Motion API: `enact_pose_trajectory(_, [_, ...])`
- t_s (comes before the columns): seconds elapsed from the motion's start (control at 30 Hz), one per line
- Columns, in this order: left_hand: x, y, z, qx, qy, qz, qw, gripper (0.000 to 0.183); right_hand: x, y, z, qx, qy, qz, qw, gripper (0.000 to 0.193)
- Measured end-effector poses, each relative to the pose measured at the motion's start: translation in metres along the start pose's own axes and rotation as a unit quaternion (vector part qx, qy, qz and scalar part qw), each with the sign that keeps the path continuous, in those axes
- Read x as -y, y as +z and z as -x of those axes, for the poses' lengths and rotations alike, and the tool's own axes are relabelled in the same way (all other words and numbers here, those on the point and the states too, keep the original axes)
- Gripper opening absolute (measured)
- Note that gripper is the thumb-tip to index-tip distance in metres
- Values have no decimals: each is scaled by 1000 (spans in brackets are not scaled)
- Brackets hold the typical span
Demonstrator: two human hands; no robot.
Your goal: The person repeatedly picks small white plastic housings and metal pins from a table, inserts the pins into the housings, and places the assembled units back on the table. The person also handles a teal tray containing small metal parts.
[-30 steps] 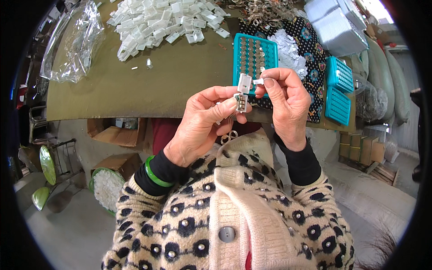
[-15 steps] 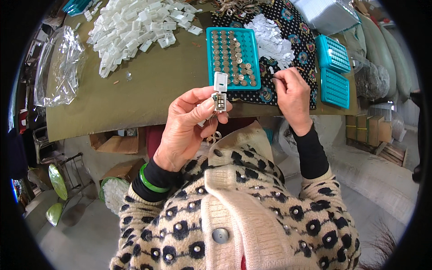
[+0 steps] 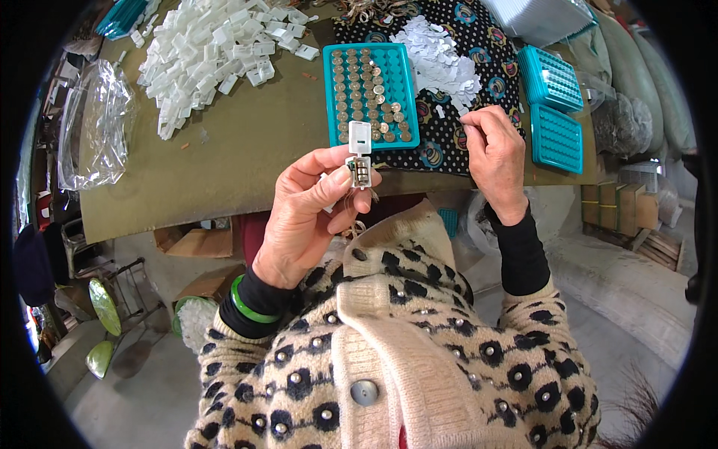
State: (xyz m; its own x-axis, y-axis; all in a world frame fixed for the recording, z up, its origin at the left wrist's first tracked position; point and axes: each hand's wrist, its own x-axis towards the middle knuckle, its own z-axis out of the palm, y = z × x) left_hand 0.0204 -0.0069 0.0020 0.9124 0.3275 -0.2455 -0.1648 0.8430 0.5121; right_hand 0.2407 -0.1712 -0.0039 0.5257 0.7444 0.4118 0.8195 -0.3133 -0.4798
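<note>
My left hand (image 3: 303, 202) pinches a small white plastic battery case (image 3: 360, 170) between thumb and fingers. Its hinged lid (image 3: 360, 138) stands open, and small metal button cells sit inside it. Thin wires hang below, and part of another white piece shows behind the thumb. To the right, my right hand (image 3: 496, 161) has thumb and forefinger together over the patterned cloth, beside a pile of small white tabs (image 3: 437, 63). Whatever its fingertips hold, if anything, is too small to make out. Behind the case lies a teal tray (image 3: 409, 93) partly filled with button cells (image 3: 359, 82).
A heap of white plastic cases (image 3: 209, 60) covers the table's far left, with a clear plastic bag (image 3: 97, 127) beside it. Teal trays (image 3: 557, 138) are stacked at the right on the table (image 3: 179, 187). The dark patterned cloth (image 3: 434, 153) lies under the tabs.
My right hand has drawn slightly right, away from a loose white tab by the pile. The view has shifted a little. My left hand keeps its hold on the open battery case.
</note>
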Motion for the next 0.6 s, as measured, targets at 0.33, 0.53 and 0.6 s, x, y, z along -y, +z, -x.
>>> enact_pose_trajectory(0.33, [1, 0, 3, -23, 6, -13, 1000, 26, -2, 2, 0, 22, -90, 82, 992, 8])
enact_pose_trajectory(0.53, [-2, -6, 7, 7, 8, 13, 1000, 24, -2, 2, 2, 11, -85, 81, 993, 11])
enact_pose_trajectory(0.6, [-3, -8, 7, 9, 13, 16, 1000, 24, -2, 2, 2, 18, -72, 81, 994, 12])
